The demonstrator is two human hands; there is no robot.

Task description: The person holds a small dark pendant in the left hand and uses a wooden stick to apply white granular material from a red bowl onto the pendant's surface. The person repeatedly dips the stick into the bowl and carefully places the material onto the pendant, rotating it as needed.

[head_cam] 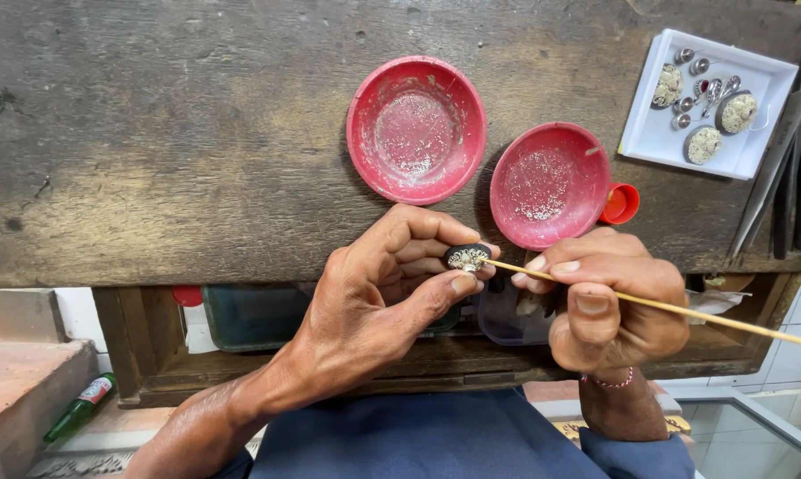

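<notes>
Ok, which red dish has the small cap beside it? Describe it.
On the worn wooden bench sit two red dishes. It is the right-hand dish, just above the right hand. Only this one touches a small orange-red cap, near the white tray.

small dark oval piece [468, 257] | pale-studded face (upward) | thin stick [666, 308] tip touching

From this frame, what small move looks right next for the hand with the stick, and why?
Probably a slight nudge of the thin wooden stick tip across the small dark oval piece. The right hand already has the tip at the piece's pale studded face, while the left hand pinches it steady between thumb and fingers.
</notes>
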